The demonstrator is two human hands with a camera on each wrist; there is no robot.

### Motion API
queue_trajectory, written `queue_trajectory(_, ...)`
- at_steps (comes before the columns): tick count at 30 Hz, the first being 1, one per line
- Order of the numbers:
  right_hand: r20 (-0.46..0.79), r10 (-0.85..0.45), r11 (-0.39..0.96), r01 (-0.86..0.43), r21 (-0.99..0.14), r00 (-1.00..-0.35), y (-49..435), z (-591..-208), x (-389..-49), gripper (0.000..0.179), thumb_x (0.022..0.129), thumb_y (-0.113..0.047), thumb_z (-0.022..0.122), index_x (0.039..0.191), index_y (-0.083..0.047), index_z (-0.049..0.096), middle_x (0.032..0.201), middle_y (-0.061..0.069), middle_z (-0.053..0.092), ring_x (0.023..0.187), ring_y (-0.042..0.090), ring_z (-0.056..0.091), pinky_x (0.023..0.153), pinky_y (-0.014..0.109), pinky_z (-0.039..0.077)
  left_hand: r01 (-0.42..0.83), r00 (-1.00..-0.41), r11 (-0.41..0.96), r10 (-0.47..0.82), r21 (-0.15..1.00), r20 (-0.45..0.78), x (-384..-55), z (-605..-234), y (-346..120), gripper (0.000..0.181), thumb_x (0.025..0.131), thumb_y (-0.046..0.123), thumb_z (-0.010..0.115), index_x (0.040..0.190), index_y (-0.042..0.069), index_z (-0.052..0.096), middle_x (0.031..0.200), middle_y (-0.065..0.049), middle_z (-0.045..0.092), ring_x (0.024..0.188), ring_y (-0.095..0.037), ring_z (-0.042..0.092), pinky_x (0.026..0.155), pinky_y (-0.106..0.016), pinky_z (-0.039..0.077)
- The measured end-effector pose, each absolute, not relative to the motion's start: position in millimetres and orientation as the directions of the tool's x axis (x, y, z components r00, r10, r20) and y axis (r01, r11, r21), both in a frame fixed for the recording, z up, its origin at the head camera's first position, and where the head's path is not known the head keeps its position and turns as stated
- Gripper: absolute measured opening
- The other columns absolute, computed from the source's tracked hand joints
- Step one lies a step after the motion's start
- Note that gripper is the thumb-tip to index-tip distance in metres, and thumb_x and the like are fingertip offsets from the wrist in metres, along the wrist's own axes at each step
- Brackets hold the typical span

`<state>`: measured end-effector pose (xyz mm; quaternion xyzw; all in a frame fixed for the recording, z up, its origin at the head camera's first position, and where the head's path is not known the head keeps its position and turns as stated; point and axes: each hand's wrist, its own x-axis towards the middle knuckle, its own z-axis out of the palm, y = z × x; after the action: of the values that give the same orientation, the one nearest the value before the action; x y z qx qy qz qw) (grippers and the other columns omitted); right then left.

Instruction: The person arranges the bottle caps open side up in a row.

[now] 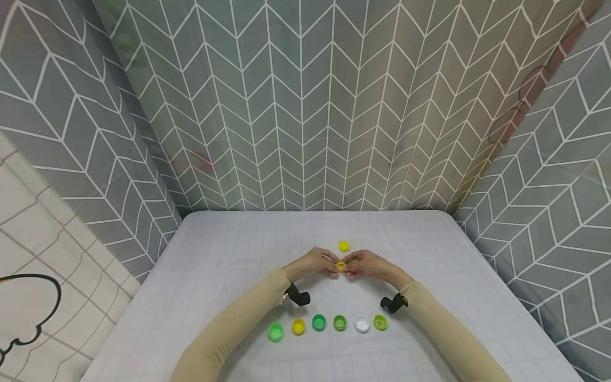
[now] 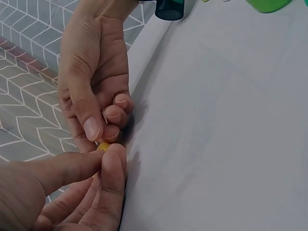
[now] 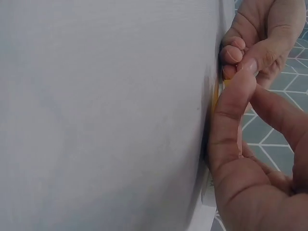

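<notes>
A small orange-yellow bottle cap is between my two hands, past the middle of the table. My left hand pinches it from the left with thumb and fingertips. From the other side my right hand grips it too, its fingers curled. In the left wrist view only a sliver of the yellow cap shows between the fingertips. The right wrist view has the cap mostly covered by the fingers. Just beyond my hands lies a brighter yellow cap.
Nearer to me, a row of several caps lies between my forearms: light green, yellow, teal, green, white and lime. A white cloth covers the table. Patterned curtains hang around it.
</notes>
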<state>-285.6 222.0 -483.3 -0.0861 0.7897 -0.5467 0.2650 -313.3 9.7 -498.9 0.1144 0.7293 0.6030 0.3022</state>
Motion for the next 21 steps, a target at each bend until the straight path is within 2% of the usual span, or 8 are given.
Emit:
queue_trajectory(10,-0.331,-0.396,0.409,0.158,-0.899,-0.856,223.1,-485.0,-286.9,0.035,0.096,-0.012,0.059,0.126,0.007,0.057,0.092,0.008,0.067,0.078,0.013,0.064,0.071,0.025,0.053,-0.212,-0.791,0.248,0.525,0.945,-0.315,-312.6,-500.4,12.1,0.026,0.084,0.002,0.070,0.109,-0.002,0.066,0.087,-0.012,0.073,0.071,-0.012,0.068,0.073,-0.025,0.056)
queue_trajectory(16,-0.317,-0.415,0.341,0.177,-0.923,-0.853,224.6,-486.3,-288.7,0.036,0.098,-0.010,0.054,0.127,0.012,0.052,0.095,0.009,0.066,0.079,0.012,0.063,0.072,0.024,0.054,-0.266,-0.771,0.230,0.532,0.936,-0.350,-313.8,-498.7,12.1,0.023,0.089,0.003,0.066,0.109,-0.007,0.066,0.093,-0.016,0.073,0.074,-0.014,0.070,0.077,-0.027,0.057)
queue_trajectory(21,-0.319,-0.434,0.306,0.196,-0.932,-0.842,227.4,-487.8,-288.7,0.033,0.099,-0.009,0.052,0.124,0.012,0.053,0.094,0.008,0.067,0.079,0.011,0.065,0.073,0.023,0.055,-0.292,-0.759,0.229,0.535,0.929,-0.371,-314.3,-497.5,11.6,0.020,0.092,0.004,0.062,0.109,-0.007,0.067,0.095,-0.017,0.073,0.079,-0.015,0.071,0.079,-0.027,0.057)
